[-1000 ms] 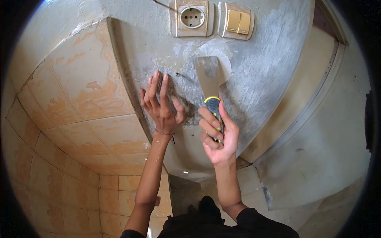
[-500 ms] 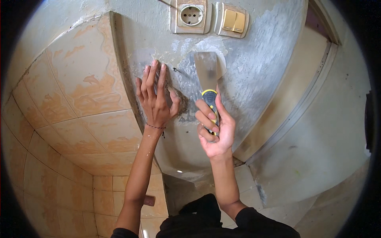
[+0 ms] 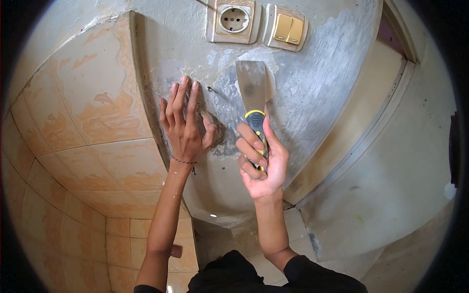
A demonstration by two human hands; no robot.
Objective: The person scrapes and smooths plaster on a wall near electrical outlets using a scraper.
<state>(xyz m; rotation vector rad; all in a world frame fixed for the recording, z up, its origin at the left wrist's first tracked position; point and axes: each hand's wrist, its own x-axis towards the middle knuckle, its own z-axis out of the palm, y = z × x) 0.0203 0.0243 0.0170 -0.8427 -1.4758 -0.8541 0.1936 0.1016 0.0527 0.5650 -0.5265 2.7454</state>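
My left hand (image 3: 183, 132) rests with spread fingers against the rough, flaking wall (image 3: 322, 73), near a small dark nail or screw (image 3: 209, 89). To its right, my right hand (image 3: 265, 166) grips a putty knife (image 3: 251, 85) by its dark grey and yellow handle. The wide metal blade points upward over a pale patch of peeling paint, below a wall socket (image 3: 233, 19) and a yellowish double switch (image 3: 287, 28); whether the blade touches the wall I cannot tell.
Peach patterned tiles (image 3: 97, 112) cover the wall at left, with a raised edge beside my left hand. A doorway frame (image 3: 400, 83) stands at right. Below are a tiled floor (image 3: 298, 227) and a small reddish-brown object (image 3: 176, 251) on the lower left tiles.
The wall and both hands sit slightly further left in the picture. The blade's tip appears a little higher, closer to the socket and switch. Both hands keep the same pose.
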